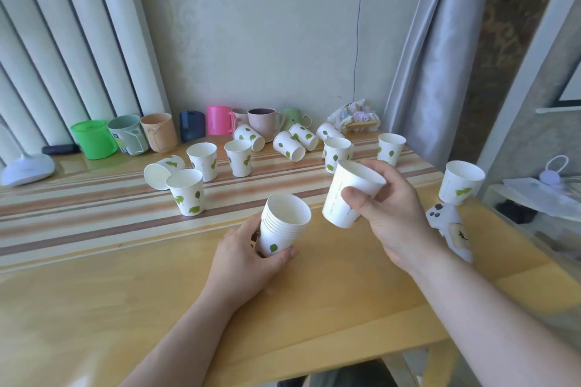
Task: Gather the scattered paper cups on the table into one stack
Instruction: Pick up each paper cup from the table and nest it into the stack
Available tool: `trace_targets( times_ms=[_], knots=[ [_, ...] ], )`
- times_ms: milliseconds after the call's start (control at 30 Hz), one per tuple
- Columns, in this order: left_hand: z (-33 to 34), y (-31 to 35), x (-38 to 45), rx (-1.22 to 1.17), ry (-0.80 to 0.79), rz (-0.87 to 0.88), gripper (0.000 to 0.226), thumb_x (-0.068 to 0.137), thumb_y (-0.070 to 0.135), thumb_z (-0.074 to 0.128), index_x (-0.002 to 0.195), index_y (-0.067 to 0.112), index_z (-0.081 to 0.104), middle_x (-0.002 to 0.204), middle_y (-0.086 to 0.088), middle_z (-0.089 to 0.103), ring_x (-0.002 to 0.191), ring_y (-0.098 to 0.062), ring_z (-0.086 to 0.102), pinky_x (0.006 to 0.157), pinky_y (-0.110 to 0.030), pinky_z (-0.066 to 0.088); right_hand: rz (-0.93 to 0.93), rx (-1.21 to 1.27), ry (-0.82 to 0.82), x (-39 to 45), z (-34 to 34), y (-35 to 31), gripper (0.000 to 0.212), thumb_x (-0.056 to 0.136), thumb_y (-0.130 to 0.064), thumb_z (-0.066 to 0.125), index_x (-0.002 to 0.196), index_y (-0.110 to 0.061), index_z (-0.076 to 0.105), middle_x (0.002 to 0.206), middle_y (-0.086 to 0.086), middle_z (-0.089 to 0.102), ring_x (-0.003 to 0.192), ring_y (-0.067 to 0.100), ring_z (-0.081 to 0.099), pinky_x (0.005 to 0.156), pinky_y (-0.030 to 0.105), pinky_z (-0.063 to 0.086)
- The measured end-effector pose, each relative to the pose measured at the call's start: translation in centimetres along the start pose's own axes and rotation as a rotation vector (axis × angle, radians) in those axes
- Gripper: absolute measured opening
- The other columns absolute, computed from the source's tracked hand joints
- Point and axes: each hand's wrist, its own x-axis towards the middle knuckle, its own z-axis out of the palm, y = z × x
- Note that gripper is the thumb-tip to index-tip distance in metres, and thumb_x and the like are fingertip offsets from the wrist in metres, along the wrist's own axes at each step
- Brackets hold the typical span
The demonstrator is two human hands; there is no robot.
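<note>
Two bare hands work above the near half of the wooden table (125, 308). Left hand (248, 256) wraps around the bottom of a stack of nested paper cups (284, 223), white with green leaf print, tilted, mouth facing away and up, near the table's middle. Right hand (390, 210) holds a single paper cup (349, 198) by its side wall, thumb on the near face, fingers curled round the far side and rim; cup tilted, just right of the stack, not touching it. Loose cups lie scattered on the striped runner (63, 217) along the table's far half: one upright cup (186, 192) left of centre, a tipped cup (162, 171) lying on its side just behind it, two more upright cups (202, 161) and (238, 157) further back, three tipped cups (250, 137), (289, 146), (303, 136) near the far edge, another upright cup (334, 154) behind the right hand with a tipped one (328, 131) behind that, an upright cup (390, 148) toward the far right, and one upright cup (460, 181) at the right edge. Row of coloured plastic and ceramic mugs (220, 119) lines the far edge against the wall. White lamp base (26, 168) sits at the far left edge. Small grey plush toy (449, 226) lies by the right edge, partly hidden behind the right forearm.
</note>
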Motion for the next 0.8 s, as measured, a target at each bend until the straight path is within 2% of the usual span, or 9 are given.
trace_targets(
  times_ms=[67, 267, 367, 467, 533, 633, 700, 733, 800],
  knots=[
    [0.0, -0.1, 0.1, -0.003, 0.007, -0.005, 0.063, 0.075, 0.051, 0.093, 0.132, 0.044, 0.067, 0.103, 0.025, 0.074, 0.098, -0.001, 0.063, 0.077, -0.016, 0.044, -0.023, 0.065, -0.048, 1.0, 2.3, -1.0, 0.081, 0.059, -0.044, 0.096, 0.133, -0.027, 0.068, 0.119, 0.002, 0.077, 0.106, 0.019, 0.071, 0.082, 0.042, 0.062],
    [0.1, -0.2, 0.1, -0.031, 0.029, -0.052, 0.06, 0.075, 0.056, 0.089, 0.13, 0.046, 0.067, 0.1, 0.019, 0.076, 0.097, -0.004, 0.067, 0.078, -0.022, 0.051, -0.021, -0.016, -0.194, 2.3, 7.4, -0.9, 0.095, 0.055, -0.046, 0.097, 0.141, -0.028, 0.063, 0.124, 0.002, 0.077, 0.107, 0.015, 0.075, 0.086, 0.036, 0.064],
    [0.1, -0.2, 0.2, -0.041, 0.04, -0.077, 0.05, 0.077, 0.054, 0.09, 0.12, 0.041, 0.07, 0.095, 0.016, 0.077, 0.093, -0.006, 0.068, 0.078, -0.028, 0.055, -0.02, -0.111, -0.23, 2.2, 8.9, 0.2, 0.09, 0.055, -0.05, 0.096, 0.138, -0.034, 0.063, 0.12, -0.012, 0.077, 0.107, 0.005, 0.073, 0.09, 0.028, 0.06],
    [0.1, -0.2, 0.2, -0.056, 0.044, -0.105, 0.042, 0.076, 0.057, 0.089, 0.109, 0.039, 0.069, 0.091, 0.014, 0.077, 0.088, -0.006, 0.069, 0.077, -0.031, 0.058, -0.034, -0.176, -0.258, 1.8, 9.5, 1.4, 0.079, 0.054, -0.059, 0.095, 0.125, -0.053, 0.062, 0.116, -0.032, 0.071, 0.108, -0.006, 0.065, 0.085, 0.012, 0.052],
    [0.1, -0.2, 0.2, -0.067, 0.046, -0.112, 0.041, 0.076, 0.059, 0.087, 0.108, 0.041, 0.069, 0.091, 0.014, 0.077, 0.089, -0.005, 0.07, 0.077, -0.031, 0.06, -0.017, -0.195, -0.29, 1.4, 9.3, 2.1, 0.078, 0.052, -0.067, 0.095, 0.121, -0.063, 0.059, 0.119, -0.039, 0.067, 0.112, -0.01, 0.061, 0.083, 0.008, 0.05],
    [0.0, -0.1, 0.3, -0.065, 0.05, -0.104, 0.042, 0.075, 0.063, 0.085, 0.109, 0.046, 0.067, 0.093, 0.017, 0.078, 0.091, -0.004, 0.07, 0.077, -0.027, 0.059, -0.015, -0.217, -0.341, 1.1, 8.3, 3.1, 0.083, 0.054, -0.073, 0.095, 0.127, -0.07, 0.055, 0.128, -0.036, 0.066, 0.121, -0.008, 0.059, 0.089, 0.015, 0.053],
    [0.0, 0.0, 0.2, -0.058, 0.052, -0.093, 0.042, 0.072, 0.068, 0.082, 0.105, 0.048, 0.066, 0.092, 0.021, 0.077, 0.092, -0.002, 0.07, 0.073, -0.019, 0.056, -0.018, -0.249, -0.377, 0.8, 7.3, 3.5, 0.097, 0.057, -0.073, 0.094, 0.142, -0.062, 0.051, 0.137, -0.032, 0.063, 0.125, 0.0, 0.06, 0.098, 0.033, 0.057],
    [-0.1, 0.1, 0.2, -0.05, 0.049, -0.086, 0.042, 0.071, 0.07, 0.081, 0.103, 0.048, 0.066, 0.094, 0.025, 0.076, 0.092, 0.0, 0.07, 0.07, -0.015, 0.054, -0.022, -0.278, -0.395, 0.6, 6.7, 3.4, 0.105, 0.057, -0.075, 0.093, 0.149, -0.059, 0.045, 0.141, -0.033, 0.059, 0.124, 0.001, 0.059, 0.1, 0.036, 0.057],
    [-0.2, 0.3, 0.1, -0.026, 0.03, -0.071, 0.044, 0.07, 0.072, 0.082, 0.102, 0.047, 0.066, 0.1, 0.035, 0.071, 0.092, 0.004, 0.069, 0.068, -0.009, 0.051, -0.056, -0.334, -0.407, 0.4, 5.0, 2.9, 0.11, 0.059, -0.08, 0.088, 0.154, -0.061, 0.037, 0.141, -0.036, 0.055, 0.122, -0.002, 0.058, 0.1, 0.033, 0.055]
  ],
)
